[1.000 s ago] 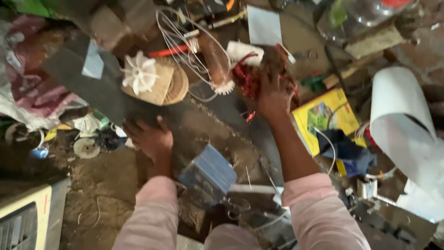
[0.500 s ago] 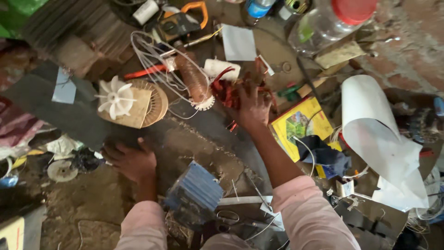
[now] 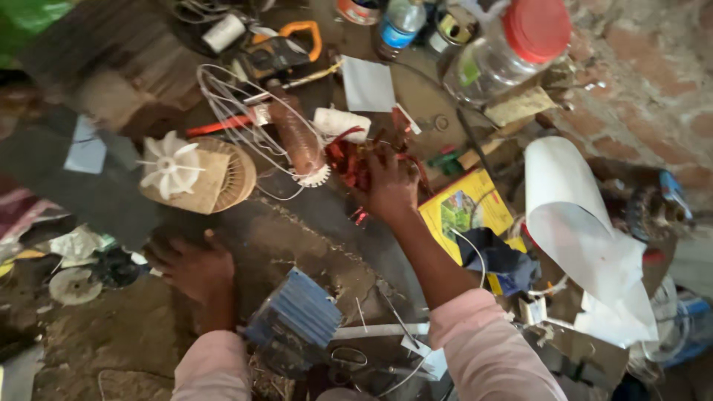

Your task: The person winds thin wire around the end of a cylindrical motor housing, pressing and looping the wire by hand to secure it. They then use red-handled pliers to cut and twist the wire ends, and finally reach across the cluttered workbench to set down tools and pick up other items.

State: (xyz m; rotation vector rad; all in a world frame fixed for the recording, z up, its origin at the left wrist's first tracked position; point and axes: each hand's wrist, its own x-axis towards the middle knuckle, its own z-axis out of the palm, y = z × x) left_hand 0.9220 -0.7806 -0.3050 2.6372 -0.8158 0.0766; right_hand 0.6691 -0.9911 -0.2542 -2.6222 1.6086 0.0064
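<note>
The right hand (image 3: 390, 186) reaches forward onto a tangle of red wires (image 3: 349, 160), fingers curled down over it, though whether they actually pinch it cannot be told; the tangle lies just beside a copper coil (image 3: 297, 137) and a yellow box (image 3: 464, 212); the left hand (image 3: 189, 263) rests flat, fingers spread, on the dirty floor (image 3: 111, 341), near a white fan wheel (image 3: 171, 163) and a blue block (image 3: 297, 312)

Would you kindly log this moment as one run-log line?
left hand: flat on floor | right hand: on red wire bundle | nearby: white fan impeller
</note>
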